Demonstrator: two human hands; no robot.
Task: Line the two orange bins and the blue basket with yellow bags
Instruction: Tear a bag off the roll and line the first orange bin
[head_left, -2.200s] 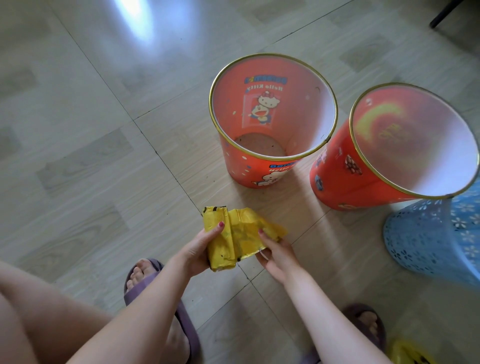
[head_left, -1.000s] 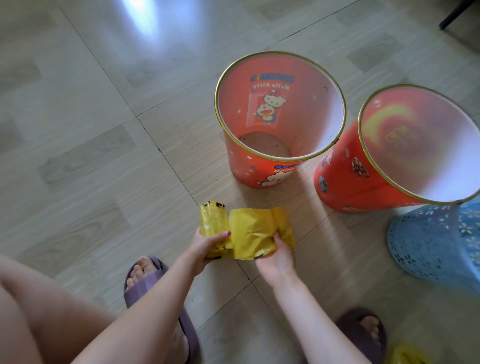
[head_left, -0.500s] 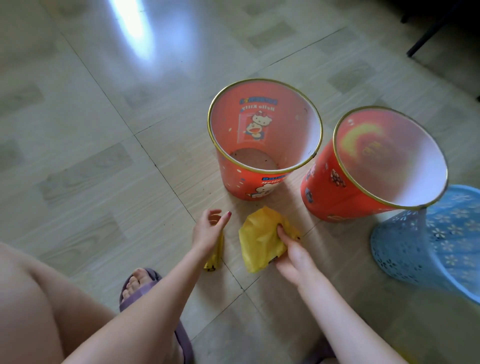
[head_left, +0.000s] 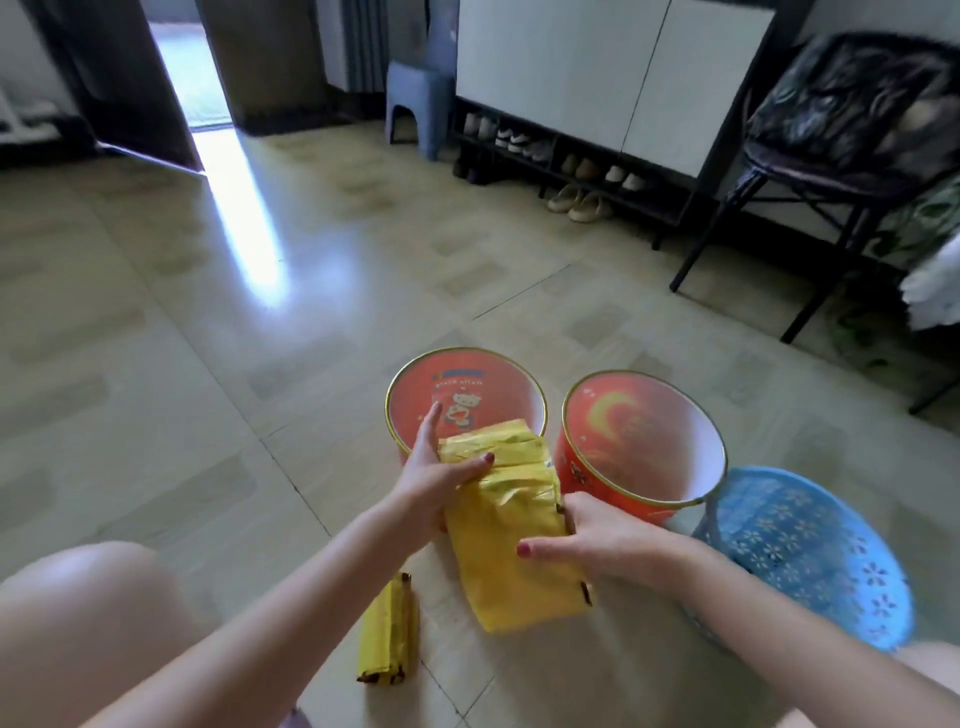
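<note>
In the lower middle of the frame, the left hand (head_left: 434, 480) and right hand (head_left: 605, 535) are each closing a grip on the folded yellow bag (head_left: 511, 530), opening it up for the near orange bin (head_left: 465, 400), which I think needs shaking out next.

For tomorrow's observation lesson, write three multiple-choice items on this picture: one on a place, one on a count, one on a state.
1. Where does the roll of yellow bags lie?
A. inside the blue basket
B. on the floor
C. on the chair

2. How many orange bins stand there?
A. one
B. two
C. three

3. What state is the held yellow bag in?
A. folded flat
B. spread over a rim
C. tied shut

Key: 1 B, it rests on the tiles below the left hand. 2 B, the left orange bin and the right orange bin. 3 A, both hands, with the right hand, hold it creased and flat.
</note>
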